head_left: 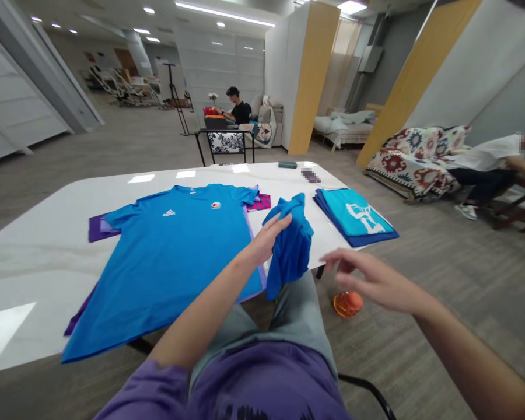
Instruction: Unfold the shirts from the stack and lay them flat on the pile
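My left hand [269, 236] grips a bunched blue shirt [291, 248] that hangs over the near edge of the white table [39, 245]. My right hand [370, 280] hovers to the right of it, fingers apart, holding nothing. A blue jersey [170, 256] lies spread flat on the table to the left, on top of a purple garment [98, 227]. At the right end of the table sits a folded stack [354, 216] with a turquoise printed shirt on top.
A pink patterned cloth [259, 202] peeks out behind the jersey. A dark small object [287, 164] lies at the table's far edge. An orange ball-like object [347, 303] rests on the floor. One person sits at a far desk [225, 137], another at the right [490, 163].
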`<state>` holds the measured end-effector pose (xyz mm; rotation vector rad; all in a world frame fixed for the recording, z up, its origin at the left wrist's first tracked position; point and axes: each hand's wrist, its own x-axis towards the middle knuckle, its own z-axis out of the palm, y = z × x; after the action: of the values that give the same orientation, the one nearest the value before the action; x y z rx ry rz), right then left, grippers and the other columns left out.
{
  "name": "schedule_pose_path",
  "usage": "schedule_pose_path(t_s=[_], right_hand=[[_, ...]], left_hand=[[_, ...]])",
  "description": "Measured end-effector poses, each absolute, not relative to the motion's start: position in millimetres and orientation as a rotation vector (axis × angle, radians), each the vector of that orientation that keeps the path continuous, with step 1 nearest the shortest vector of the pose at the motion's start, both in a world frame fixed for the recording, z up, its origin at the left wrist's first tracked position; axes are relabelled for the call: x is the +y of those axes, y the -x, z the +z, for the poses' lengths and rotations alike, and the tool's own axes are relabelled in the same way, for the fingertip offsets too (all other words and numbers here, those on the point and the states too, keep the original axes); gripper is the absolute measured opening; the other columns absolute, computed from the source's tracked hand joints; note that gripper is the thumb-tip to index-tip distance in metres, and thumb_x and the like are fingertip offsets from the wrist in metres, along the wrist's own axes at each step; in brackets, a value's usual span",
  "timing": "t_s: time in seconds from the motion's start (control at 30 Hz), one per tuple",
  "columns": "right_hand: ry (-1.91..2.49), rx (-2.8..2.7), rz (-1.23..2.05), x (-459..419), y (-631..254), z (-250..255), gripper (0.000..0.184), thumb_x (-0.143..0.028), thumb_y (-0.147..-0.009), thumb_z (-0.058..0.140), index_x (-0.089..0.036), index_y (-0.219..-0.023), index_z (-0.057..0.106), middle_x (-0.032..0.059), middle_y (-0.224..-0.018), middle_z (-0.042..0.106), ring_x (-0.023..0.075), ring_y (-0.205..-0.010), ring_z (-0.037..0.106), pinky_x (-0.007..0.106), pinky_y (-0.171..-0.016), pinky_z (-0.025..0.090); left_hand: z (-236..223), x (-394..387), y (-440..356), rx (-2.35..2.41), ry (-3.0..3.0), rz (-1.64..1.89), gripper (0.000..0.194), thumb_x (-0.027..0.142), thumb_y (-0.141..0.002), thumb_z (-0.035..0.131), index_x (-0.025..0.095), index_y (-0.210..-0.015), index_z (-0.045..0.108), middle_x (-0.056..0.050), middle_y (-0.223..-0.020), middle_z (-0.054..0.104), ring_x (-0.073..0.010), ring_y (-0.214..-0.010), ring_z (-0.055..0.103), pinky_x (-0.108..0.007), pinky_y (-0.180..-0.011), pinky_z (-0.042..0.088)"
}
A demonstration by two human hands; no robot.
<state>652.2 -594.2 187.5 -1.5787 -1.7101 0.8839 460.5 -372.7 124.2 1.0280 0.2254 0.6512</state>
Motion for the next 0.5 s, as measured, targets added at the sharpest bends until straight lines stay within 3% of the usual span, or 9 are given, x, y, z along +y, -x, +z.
schedule_pose_path(t_s=[0.1,0.17,0.33,0.5], right_hand=[[1.523,-1.214,0.963,-558,-668,164,0.056,-0.077,-0.102,0.066,-0.033,-0.132,0.082,0.0084,-0.117,0.083,0.0305,-0.109,0.078,0.049,-0.095,0.067],[1.426,-1.083,1.137,-535,-659,145,0.059,-0.081,-0.098,0.068,-0.03,-0.124,0.083,0.0082,-0.115,0.082,0.0307,-0.11,0.077,0.048,-0.095,0.067],[1.213,-0.97,0.975,-504,-619,135,0.042,-0.061,-0.085,0.093,-0.029,-0.109,0.08,0.002,-0.11,0.079,0.0238,-0.11,0.073,0.035,-0.095,0.065],[0.971,-1.052,0.669,-493,-603,189,0.037,-0.054,-0.091,0.094,-0.033,-0.114,0.075,-0.0015,-0.102,0.073,0.0203,-0.104,0.075,0.032,-0.088,0.068]], left_hand=[[124,-414,-433,0.203,-1.213,0.468,0.059,0.063,-0.085,0.095,0.016,-0.116,0.078,-0.006,-0.1,0.077,-0.0204,-0.091,0.072,-0.031,-0.089,0.057],[123,-437,-413,0.185,-1.352,0.298,0.053,0.061,-0.086,0.095,0.016,-0.103,0.074,-0.002,-0.091,0.071,-0.0166,-0.082,0.064,-0.028,-0.08,0.052],[111,-456,-379,0.191,-1.607,0.089,0.045,0.06,-0.098,0.081,0.018,-0.091,0.068,-0.001,-0.09,0.066,-0.0177,-0.084,0.059,-0.031,-0.083,0.049],[106,-458,-354,0.498,-1.817,0.232,0.051,0.07,-0.092,0.084,0.021,-0.096,0.07,-0.006,-0.096,0.072,-0.0265,-0.091,0.067,-0.036,-0.085,0.051]])
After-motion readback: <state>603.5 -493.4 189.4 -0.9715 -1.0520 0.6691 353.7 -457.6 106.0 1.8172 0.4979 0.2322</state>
